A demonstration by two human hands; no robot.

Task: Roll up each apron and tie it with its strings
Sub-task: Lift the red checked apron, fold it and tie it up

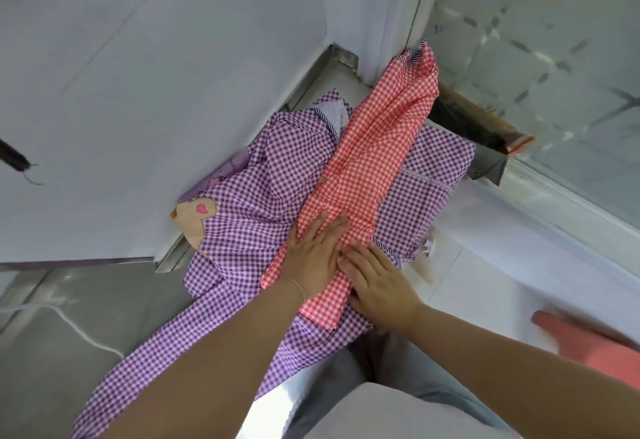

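A red-and-white checked apron [377,147] lies folded into a long strip, running from the wall corner down toward me. It rests on top of purple-and-white checked aprons [263,192] spread beneath it, one with a tan patch bearing a pink heart [194,220]. My left hand [315,258] lies flat on the near end of the red strip, fingers straight. Beside it, my right hand [377,282] also presses flat on the strip's near end, fingertips touching the left hand.
A steel counter [52,317] carries the aprons and meets a white wall [156,74] with a metal edge. A white cord [79,331] crosses the counter at left. A window ledge and glass [554,92] lie at right. A pink object [581,341] sits at lower right.
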